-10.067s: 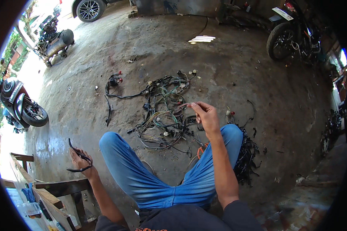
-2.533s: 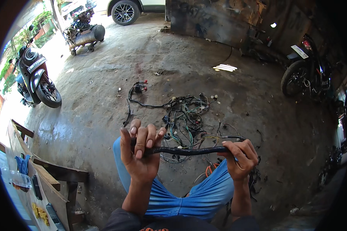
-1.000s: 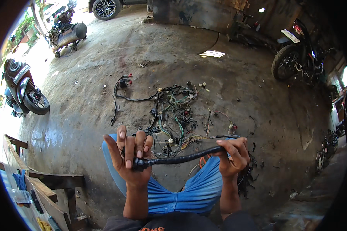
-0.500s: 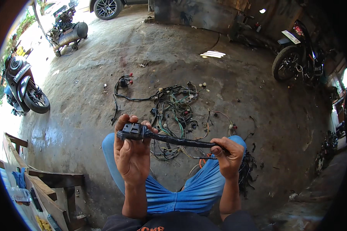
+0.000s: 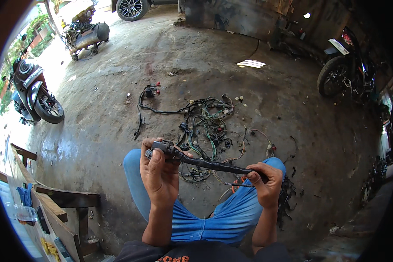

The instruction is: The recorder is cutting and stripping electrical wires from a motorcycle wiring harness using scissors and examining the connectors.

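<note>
My left hand (image 5: 160, 179) grips a black plastic connector (image 5: 163, 146), its thumb pressed on the near side and its fingers behind. From the connector a black taped cable (image 5: 207, 163) runs to the right, held slightly slanted above my lap. My right hand (image 5: 267, 180) pinches the cable's other stretch between thumb and fingers, close to my right knee. Beyond my hands a tangled wiring harness (image 5: 205, 124) of black, green and other wires lies on the floor, with small white and red connectors at its ends.
A wooden bench (image 5: 52, 205) with a clear plastic box (image 5: 24, 213) stands at the near left. Farther off are a scooter (image 5: 37, 98), an air compressor (image 5: 87, 37) and a car wheel (image 5: 132, 9). A motorcycle (image 5: 343, 72) is parked at the right. Black scraps (image 5: 288, 192) lie beside my right knee.
My left hand has turned the connector, and its thumb now lies across it. The right hand keeps its pinch on the cable. The whole view has shifted a little.
</note>
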The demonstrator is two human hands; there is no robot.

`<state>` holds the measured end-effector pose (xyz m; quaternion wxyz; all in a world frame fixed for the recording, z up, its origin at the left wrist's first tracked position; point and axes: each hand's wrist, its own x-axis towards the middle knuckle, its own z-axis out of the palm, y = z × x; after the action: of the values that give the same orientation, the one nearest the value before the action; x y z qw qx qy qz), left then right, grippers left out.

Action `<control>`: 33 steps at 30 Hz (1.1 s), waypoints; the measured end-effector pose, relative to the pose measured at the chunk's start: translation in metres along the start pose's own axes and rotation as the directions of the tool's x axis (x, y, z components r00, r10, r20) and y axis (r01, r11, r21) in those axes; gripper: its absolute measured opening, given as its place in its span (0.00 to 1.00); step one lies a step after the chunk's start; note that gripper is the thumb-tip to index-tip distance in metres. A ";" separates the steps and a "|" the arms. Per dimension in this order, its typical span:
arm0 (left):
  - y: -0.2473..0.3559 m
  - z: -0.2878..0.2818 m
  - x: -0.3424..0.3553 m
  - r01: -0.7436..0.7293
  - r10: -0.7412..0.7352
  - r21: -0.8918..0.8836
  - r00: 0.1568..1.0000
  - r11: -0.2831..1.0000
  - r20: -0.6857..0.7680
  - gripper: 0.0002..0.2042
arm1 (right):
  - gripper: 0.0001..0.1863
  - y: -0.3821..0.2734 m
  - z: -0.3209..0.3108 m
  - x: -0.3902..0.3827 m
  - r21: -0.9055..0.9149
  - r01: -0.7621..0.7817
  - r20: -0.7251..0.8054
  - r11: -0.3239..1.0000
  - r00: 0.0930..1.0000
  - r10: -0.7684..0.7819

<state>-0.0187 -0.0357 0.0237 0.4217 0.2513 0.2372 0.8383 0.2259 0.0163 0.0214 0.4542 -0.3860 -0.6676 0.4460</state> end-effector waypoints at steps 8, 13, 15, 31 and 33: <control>-0.001 -0.002 -0.002 0.058 -0.060 -0.021 0.987 0.998 -0.149 0.12 | 0.15 -0.005 0.003 -0.001 0.091 -0.107 0.064 0.990 0.993 0.101; 0.008 -0.012 0.017 0.068 -0.089 -0.068 0.920 0.995 -0.382 0.15 | 0.13 0.003 0.000 0.005 -0.020 -0.148 0.167 0.989 0.975 0.149; 0.013 -0.019 0.025 0.064 -0.097 -0.104 0.930 0.993 -0.355 0.14 | 0.13 0.023 -0.007 -0.002 0.020 -0.185 0.169 0.982 0.969 0.179; 0.004 -0.076 0.047 0.104 -0.234 -0.309 0.877 0.945 -0.420 0.14 | 0.19 0.007 0.007 -0.019 0.494 -0.136 0.137 0.859 0.988 0.078; 0.002 -0.091 0.047 0.124 -0.255 -0.340 0.892 0.932 -0.374 0.21 | 0.20 0.005 0.002 -0.020 0.545 -0.188 0.192 0.817 0.977 0.096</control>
<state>-0.1004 -0.0143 -0.0338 0.4767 -0.0244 0.2113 0.8529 0.2300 -0.0015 0.0112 0.4593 -0.2485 -0.5101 0.6835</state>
